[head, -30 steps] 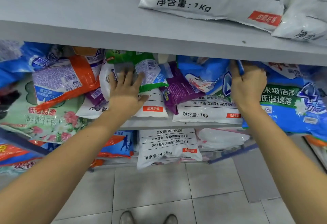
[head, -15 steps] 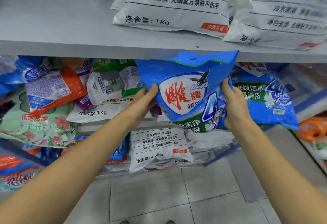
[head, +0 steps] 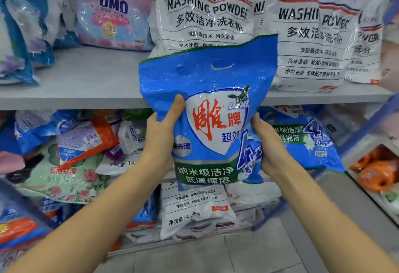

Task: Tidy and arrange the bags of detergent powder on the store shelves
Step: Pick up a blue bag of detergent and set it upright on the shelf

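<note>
Upper shelf (head: 90, 78): white washing-powder bags (head: 207, 13) are stood upright along the right half. A pink bag (head: 112, 13) and blue-and-white bags (head: 21, 35) are set further left, with bare board in front of them.

The blue bag (head: 211, 72) is held upright in front of the shelf edge, resting on no shelf, label facing out. It is gripped low on both sides. The left hand (head: 160, 139) is on its left edge with the thumb on the front, the right hand (head: 269, 145) on its right edge. The fingers of both are wrapped behind it and mostly hidden.

Step judged: bag in hand, spot not yet chosen. To be done well:
- Weight should be carried from near the base, not by the floppy top flap.
- The bag should be set down base first, label forward, beside its own kind.
- A matching blue bag (head: 306, 141) is lying on the level below, just right of the right hand; that is probably the right group.

Containers:
- The level below is loaded with a jumbled pile of mixed bags (head: 82, 143), lying flat and overlapping.
- On the lowest level a large white bag (head: 194, 210) is seen.
- At the right edge a blue-framed bin (head: 367, 130) is filled with orange packs (head: 375, 171); their kind cannot be told.
</note>
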Motion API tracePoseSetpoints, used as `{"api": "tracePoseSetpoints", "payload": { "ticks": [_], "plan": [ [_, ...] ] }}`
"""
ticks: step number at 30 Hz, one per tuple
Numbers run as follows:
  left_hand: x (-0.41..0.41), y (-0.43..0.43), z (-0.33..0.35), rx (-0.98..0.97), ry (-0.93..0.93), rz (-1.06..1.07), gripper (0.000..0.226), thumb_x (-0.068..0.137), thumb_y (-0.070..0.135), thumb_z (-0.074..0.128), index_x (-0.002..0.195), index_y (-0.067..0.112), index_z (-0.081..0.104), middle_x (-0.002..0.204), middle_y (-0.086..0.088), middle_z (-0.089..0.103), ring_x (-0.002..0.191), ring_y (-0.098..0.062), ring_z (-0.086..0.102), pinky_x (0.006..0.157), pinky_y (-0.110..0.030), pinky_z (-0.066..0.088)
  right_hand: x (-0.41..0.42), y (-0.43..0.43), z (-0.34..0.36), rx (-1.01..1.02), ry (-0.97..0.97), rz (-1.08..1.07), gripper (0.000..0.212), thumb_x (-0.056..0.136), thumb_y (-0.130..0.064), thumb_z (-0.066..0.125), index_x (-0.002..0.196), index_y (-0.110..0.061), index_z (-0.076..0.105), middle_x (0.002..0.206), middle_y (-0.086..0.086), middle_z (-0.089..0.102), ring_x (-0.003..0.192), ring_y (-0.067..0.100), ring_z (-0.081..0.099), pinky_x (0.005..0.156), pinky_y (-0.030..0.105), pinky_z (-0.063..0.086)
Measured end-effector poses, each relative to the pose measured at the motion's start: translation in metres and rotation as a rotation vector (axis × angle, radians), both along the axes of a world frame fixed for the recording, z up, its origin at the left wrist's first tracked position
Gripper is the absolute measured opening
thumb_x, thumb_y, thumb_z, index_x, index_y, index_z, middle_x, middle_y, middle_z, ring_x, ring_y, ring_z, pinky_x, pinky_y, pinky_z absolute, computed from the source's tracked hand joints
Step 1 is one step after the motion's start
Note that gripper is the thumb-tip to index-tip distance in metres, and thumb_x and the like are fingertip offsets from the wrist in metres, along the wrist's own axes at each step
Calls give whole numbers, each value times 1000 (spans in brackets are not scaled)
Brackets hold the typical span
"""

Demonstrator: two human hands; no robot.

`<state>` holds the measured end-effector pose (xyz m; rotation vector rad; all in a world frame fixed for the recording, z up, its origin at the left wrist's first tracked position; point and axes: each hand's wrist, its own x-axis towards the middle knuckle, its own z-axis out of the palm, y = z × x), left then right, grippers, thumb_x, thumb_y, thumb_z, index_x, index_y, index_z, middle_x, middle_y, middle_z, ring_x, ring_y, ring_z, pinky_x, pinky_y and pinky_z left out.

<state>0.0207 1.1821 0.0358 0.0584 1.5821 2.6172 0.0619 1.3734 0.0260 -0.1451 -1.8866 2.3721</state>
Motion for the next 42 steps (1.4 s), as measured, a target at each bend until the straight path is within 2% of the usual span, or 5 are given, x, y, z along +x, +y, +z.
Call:
{"api": "tracePoseSetpoints", "payload": {
  "ticks": [9, 16, 21, 32, 42],
  "plan": [
    [-6, -43, 81, -21, 178, 87, 27, 67, 42, 69, 86, 24, 67, 85, 2, 75, 80, -19, 72, 73, -40, 57, -30, -36, 79, 170, 363, 65, 66, 77, -49, 67, 129, -12, 49, 119, 4, 65, 108, 18, 62, 88, 42, 52],
    [-34, -86, 142, -155, 392, 234, 34, 73, 42, 70, 99, 21, 65, 91, 2, 74, 82, -19, 71, 72, -43, 59, -73, -83, 149, 167, 506, -92, 8, 87, -16, 63, 94, -20, 63, 93, -2, 71, 84, 18, 68, 76, 36, 57],
    [-71, -115, 168, -227, 393, 256, 14, 85, 39, 64, 84, 26, 59, 63, 15, 70, 58, -4, 68, 52, -24, 55, -104, -110, 176, 269, 577, -158, 3, 87, -10, 64, 85, -12, 63, 93, 14, 69, 76, 21, 66, 75, 39, 58],
    [-115, -144, 141, -404, 559, 394, 28, 84, 19, 68, 110, 14, 58, 102, 3, 68, 88, -9, 68, 71, -24, 56, -146, -120, 166, 330, 504, -103, 13, 91, -12, 58, 80, -13, 65, 72, -8, 71, 64, 4, 67, 61, 23, 56],
    [-122, -145, 153, -401, 567, 509, 23, 95, 19, 53, 72, 16, 55, 54, 12, 64, 48, 6, 60, 43, -11, 43, -163, -127, 164, 467, 468, -170, 39, 89, -17, 62, 82, 20, 51, 90, 44, 55, 69, 41, 58, 70, 55, 50]
  ]
}}
